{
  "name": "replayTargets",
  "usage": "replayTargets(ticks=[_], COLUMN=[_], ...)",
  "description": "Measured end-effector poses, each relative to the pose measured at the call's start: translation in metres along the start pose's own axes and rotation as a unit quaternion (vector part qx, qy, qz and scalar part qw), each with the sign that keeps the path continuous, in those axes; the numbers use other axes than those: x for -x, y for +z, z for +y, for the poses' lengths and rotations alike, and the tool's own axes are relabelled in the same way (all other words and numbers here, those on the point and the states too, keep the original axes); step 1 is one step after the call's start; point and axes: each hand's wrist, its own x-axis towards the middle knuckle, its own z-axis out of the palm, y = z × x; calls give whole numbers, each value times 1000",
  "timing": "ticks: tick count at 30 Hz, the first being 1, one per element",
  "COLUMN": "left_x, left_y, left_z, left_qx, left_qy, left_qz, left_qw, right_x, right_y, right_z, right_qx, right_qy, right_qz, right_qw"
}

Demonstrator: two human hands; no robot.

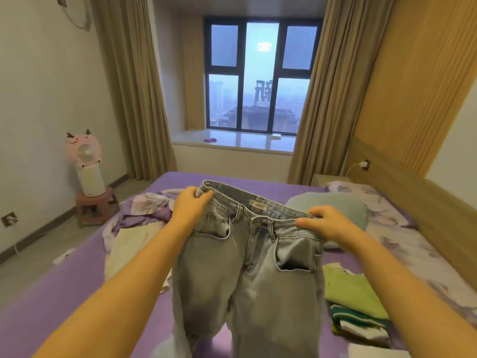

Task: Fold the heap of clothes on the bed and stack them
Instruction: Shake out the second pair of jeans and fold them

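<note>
Now the grey jeans (247, 257) hang front-out above the purple bed (59, 301), left hand (189, 202) and right hand (326, 223) each pinching a waistband corner. Next, probably, bring leg onto leg; the hems run out of view. Folded stack (358, 311) waits right.

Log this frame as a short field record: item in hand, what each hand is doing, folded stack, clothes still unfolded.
item in hand: grey jeans, front facing the camera, legs hanging down
left hand: grips the waistband at one end
right hand: grips the waistband at the other end
folded stack: green top over striped and white pieces, on the purple bed
unfolded: cream garment and lilac patterned cloth behind the left arm
</note>
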Motion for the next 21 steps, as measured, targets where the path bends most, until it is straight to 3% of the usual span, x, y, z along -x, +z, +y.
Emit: replayTargets(ticks=[5, 9, 15, 21], left_x=[27, 50, 71, 64], left_y=[20, 38, 48, 28], left_z=[4, 11, 10, -1], left_qx=[51, 44, 58, 94], left_qy=[-2, 66, 121, 120], left_qz=[4, -49, -67, -52], left_qw=[999, 996, 989, 987], right_x=[-9, -5, 11, 17], right_y=[34, 59, 92, 109], right_z=[-8, -37, -57, -52], right_qx=[-247, -338, -310, -183], right_qy=[71, 53, -18, -92], right_qz=[62, 74, 57, 9], right_qw=[964, 937, 949, 979])
